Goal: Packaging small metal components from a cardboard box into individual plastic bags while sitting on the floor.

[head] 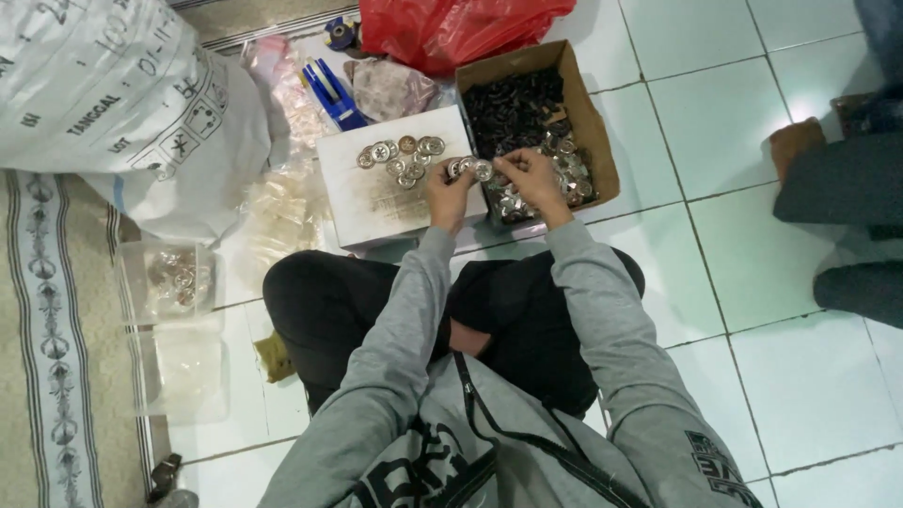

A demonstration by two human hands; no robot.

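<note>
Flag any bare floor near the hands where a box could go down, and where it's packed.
Bare tile lies right of the cardboard box, up to another person's leg. More tile sits right of the sitter's knee. Crowded: the white box lid holds metal discs, and both hands work there; bags fill the left.

Bright overhead light glares off the white floor tiles (800, 103); slight softness overall.

I see flat box (376, 202) ahead of my knees, round metal pieces (400, 155) on it | cardboard box (583, 113) just right of it, small parts inside | big sack (122, 103) far left | plastic containers (169, 282) left of my legs | another person's legs (847, 216) right
</note>
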